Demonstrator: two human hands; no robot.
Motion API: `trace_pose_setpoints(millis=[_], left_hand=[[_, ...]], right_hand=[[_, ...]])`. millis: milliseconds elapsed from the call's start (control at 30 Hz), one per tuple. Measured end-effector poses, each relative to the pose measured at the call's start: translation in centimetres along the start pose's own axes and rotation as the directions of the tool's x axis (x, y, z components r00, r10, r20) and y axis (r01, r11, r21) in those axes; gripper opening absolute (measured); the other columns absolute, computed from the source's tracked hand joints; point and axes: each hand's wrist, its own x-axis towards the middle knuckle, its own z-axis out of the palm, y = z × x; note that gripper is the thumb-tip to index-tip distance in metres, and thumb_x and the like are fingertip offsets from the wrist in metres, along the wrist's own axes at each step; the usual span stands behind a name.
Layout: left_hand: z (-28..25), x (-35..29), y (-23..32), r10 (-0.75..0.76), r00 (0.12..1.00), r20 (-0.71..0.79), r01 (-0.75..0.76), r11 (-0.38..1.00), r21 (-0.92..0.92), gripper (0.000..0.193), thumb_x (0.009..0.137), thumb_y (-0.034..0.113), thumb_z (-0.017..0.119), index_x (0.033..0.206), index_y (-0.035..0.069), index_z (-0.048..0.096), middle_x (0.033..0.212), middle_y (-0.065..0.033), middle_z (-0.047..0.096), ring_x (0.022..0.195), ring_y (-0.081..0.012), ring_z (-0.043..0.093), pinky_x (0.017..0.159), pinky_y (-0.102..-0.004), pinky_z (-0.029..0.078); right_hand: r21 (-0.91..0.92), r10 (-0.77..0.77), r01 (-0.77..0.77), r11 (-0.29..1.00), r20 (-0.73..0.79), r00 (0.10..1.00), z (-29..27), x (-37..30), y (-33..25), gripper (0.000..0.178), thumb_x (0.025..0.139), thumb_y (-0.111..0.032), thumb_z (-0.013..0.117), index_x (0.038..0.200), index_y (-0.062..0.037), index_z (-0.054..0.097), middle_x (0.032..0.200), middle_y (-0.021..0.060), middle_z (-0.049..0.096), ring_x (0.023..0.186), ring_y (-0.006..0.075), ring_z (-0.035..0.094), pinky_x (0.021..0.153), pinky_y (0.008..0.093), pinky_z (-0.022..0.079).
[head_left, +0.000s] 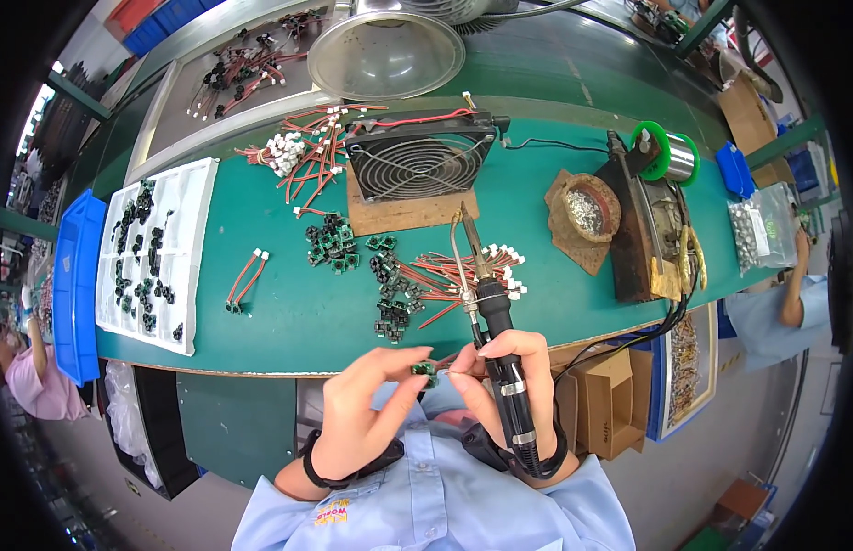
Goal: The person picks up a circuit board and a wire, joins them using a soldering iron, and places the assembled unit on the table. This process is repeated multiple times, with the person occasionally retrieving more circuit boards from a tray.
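Observation:
My left hand (367,404) pinches a small green and black component (423,369) between thumb and forefinger, just in front of the bench edge. My right hand (511,376) grips a black soldering iron (493,312), its tip pointing away over the bench, and its fingertips also touch the component or a thin wire on it. Beyond the hands lie a heap of small black and green parts (389,294) and a bundle of red wires with white plugs (463,271).
A black fan (417,161) stands on a wooden board. A white tray (192,239) of parts lies left, a blue bin (73,285) beyond it. Right: a cork dish (587,207), an iron stand (647,243), a green solder spool (670,151). Other people sit at both sides.

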Motion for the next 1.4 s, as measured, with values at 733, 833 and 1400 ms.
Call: trace_pose_setpoints(millis=[733, 833, 1400], left_hand=[[-1.1, 0.6, -2.5, -0.032, 0.943, 0.333, 0.33, 0.246, -0.911, 0.024, 0.085, 0.01, 0.061, 0.106, 0.0, 0.054, 0.105, -0.0087, 0.057, 0.097, -0.0169, 0.054, 0.082, -0.0302, 0.043], [-1.0, 0.6, -2.0, -0.153, 0.94, 0.306, 0.338, 0.293, -0.894, 0.024, 0.085, 0.013, 0.063, 0.104, 0.001, 0.055, 0.1, -0.0086, 0.057, 0.092, -0.0173, 0.054, 0.078, -0.0289, 0.043], [-0.6, 0.3, -2.9, -0.193, 0.954, 0.229, 0.277, 0.281, -0.919, 0.017, 0.079, 0.004, 0.065, 0.088, 0.004, 0.051, 0.086, -0.0095, 0.058, 0.075, -0.0164, 0.058, 0.063, -0.027, 0.049]], right_hand=[[0.243, 0.031, -0.071, 0.967, 0.166, 0.986, 1.1, 1.2, -2.2, 0.041, 0.079, 0.009, 0.061, 0.108, -0.0059, 0.035, 0.081, 0.0108, 0.056, 0.07, 0.0097, 0.057, 0.057, 0.0213, 0.045], [0.238, 0.034, -0.077, 0.968, 0.182, 0.983, 1.0, 1.4, -2.5, 0.042, 0.078, 0.009, 0.062, 0.107, -0.0054, 0.036, 0.08, 0.0104, 0.056, 0.069, 0.0097, 0.058, 0.055, 0.0213, 0.045], [0.114, -0.032, 0.018, 0.993, 0.127, 0.991, 1.1, 1.6, -2.9, 0.042, 0.072, 0.001, 0.072, 0.102, -0.0049, 0.044, 0.075, 0.0044, 0.062, 0.064, 0.0083, 0.06, 0.055, 0.0208, 0.047]])
